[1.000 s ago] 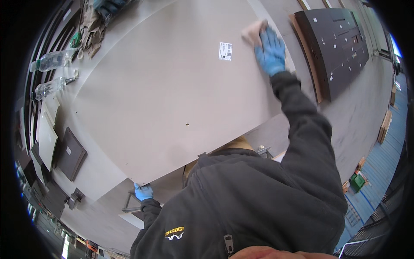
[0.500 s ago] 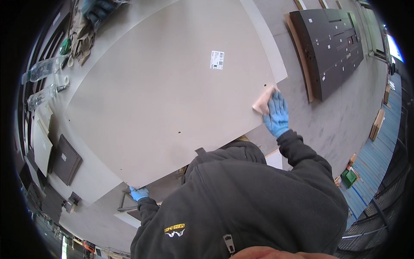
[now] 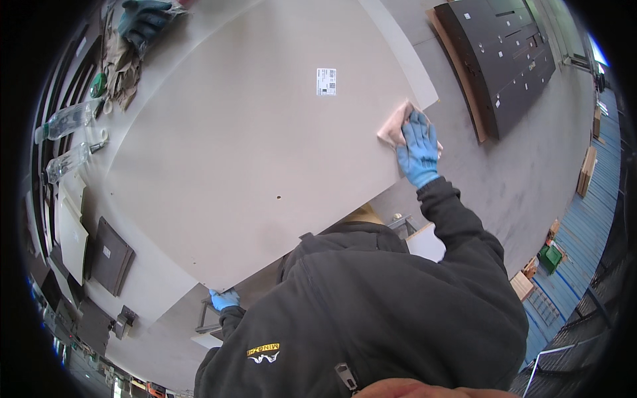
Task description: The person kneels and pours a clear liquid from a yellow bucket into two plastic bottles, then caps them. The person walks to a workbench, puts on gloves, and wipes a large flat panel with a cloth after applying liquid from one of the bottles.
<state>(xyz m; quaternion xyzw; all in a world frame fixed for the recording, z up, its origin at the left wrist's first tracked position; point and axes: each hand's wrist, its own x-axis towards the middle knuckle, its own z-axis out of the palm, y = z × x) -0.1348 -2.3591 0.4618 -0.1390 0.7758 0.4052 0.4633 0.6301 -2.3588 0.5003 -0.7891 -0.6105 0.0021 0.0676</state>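
A large, flat, light beige panel (image 3: 219,146) lies before me, with a white label (image 3: 326,81) on its far half and a small dark hole nearer me. My right hand (image 3: 419,149), in a blue glove, presses a pale pink cloth (image 3: 395,126) against the panel's right edge. Its fingers point away from me over the cloth, which bunches out on both sides. At the panel's near left corner, my left hand (image 3: 225,299), also gloved in blue, grips the edge; its fingertips are partly hidden there.
A stack of dark brown panels (image 3: 497,66) stands at the far right. To the left are clear plastic bottles (image 3: 70,123), work gloves (image 3: 142,23) and a smaller dark panel (image 3: 111,257). A metal frame (image 3: 207,315) shows below the near left corner. Green container (image 3: 550,257) at right.
My right hand has slid the cloth a little farther away along the right edge, covering the hole near that corner. The left hand stays at its corner. The view has shifted slightly.
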